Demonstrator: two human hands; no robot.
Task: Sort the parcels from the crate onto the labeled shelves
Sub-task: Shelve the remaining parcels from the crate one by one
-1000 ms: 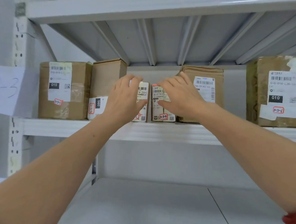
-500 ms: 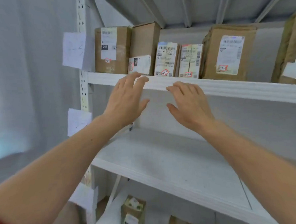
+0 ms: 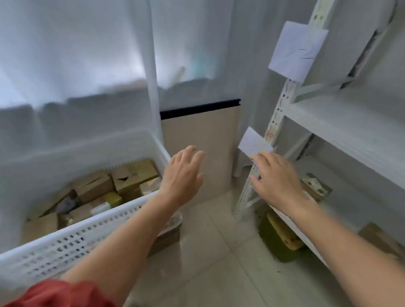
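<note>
The person's forearms are bare down to the left hand (image 3: 182,175) and the right hand (image 3: 276,180), both ungloved. Far back from the left hand, a red sleeve (image 3: 57,304) covers the upper arm, its loose cloth bunched in soft folds.

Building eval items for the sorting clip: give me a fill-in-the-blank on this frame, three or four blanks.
1. The left hand and right hand both hold ____.
2. The parcels lie in a crate coloured ____.
3. The shelf upright carries ____ paper labels.
4. The left arm's sleeve is ____.
Missing: nothing; white; two; red.
</note>
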